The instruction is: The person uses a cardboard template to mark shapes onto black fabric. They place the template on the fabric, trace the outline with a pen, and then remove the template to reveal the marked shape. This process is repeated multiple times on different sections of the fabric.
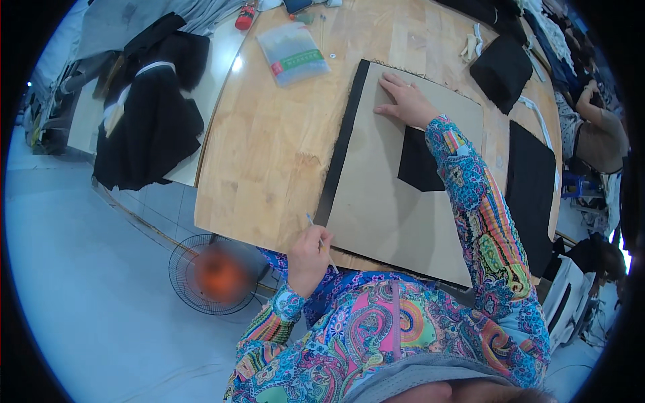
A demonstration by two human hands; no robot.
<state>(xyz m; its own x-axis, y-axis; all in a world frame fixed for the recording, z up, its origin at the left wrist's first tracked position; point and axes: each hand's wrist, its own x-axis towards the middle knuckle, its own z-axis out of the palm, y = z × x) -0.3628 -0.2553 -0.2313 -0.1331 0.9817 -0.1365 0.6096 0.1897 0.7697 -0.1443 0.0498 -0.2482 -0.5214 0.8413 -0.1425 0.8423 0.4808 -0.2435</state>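
Observation:
A large beige card template (376, 195) lies on black fabric (344, 138), which shows as a strip along the template's left edge. Inside the card, a cut-out with an angled lower end bares more black fabric (418, 161). My right hand (406, 101) rests on the upper part of the card, fingers stretched out and lying flat. Close to the table's front edge, my left hand (309, 258) is closed around a thin pale pen (333, 263). Its blue end points up beside the lower left corner of the template.
On the wooden table (262, 161) lie a clear packet with a green band (293, 54) and black fabric pieces (502, 72) at right. A black garment (154, 121) hangs at left. A round fan (218, 274) stands below the front edge. Another person (600, 131) sits at far right.

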